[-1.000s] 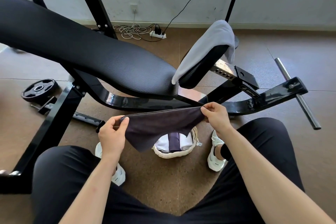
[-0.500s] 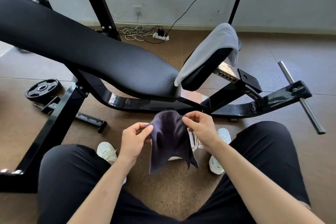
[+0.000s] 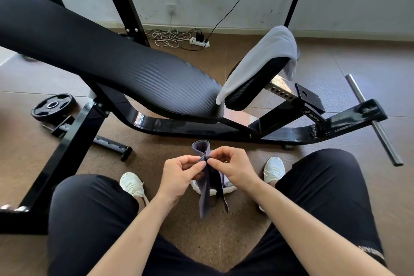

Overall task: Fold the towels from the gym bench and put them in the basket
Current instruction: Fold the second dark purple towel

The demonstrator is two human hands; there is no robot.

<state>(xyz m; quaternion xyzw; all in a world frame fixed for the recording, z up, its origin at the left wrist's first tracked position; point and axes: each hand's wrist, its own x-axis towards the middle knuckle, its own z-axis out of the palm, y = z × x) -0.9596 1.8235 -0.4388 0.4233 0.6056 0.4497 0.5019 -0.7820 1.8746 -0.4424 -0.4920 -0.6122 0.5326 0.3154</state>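
Observation:
A dark grey towel [image 3: 206, 195] hangs folded in half between my hands, above the floor between my knees. My left hand [image 3: 179, 175] pinches its top corners from the left, and my right hand [image 3: 230, 168] pinches them from the right, fingertips almost touching. Behind the towel, mostly hidden, sits the white woven basket [image 3: 229, 188] with folded towels in it. A light grey towel [image 3: 262, 60] lies draped over the raised seat pad of the black gym bench [image 3: 112, 67].
The bench's black frame [image 3: 224, 130] runs across the floor just beyond my hands. A weight plate [image 3: 52, 105] lies at the left, a steel bar [image 3: 371, 119] sticks out at the right. A power strip with cables [image 3: 199, 41] lies by the wall. My white shoes [image 3: 132, 184] flank the basket.
My hands have come together, bringing the dark towel's two top corners to meet, so the towel now hangs folded in half and covers most of the basket.

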